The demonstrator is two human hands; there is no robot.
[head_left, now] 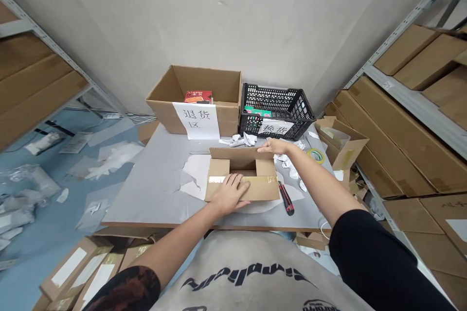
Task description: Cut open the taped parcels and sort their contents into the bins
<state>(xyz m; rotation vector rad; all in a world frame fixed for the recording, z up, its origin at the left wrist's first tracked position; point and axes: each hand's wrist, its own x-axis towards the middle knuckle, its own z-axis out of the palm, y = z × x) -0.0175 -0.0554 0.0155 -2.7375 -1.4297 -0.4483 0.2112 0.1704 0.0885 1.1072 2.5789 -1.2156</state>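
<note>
My left grip [229,194] lies open and flat on the taped cardboard box [264,189], steady against the desk [146,199]. My right grip [273,146] rests spread on the raised rear flap [233,159], holding nothing.

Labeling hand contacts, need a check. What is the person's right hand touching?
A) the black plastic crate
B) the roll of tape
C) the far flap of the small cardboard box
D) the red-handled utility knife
C. The right hand rests on the top edge of the raised far flap of the small cardboard box, while the red-handled utility knife lies apart on the table.
</note>
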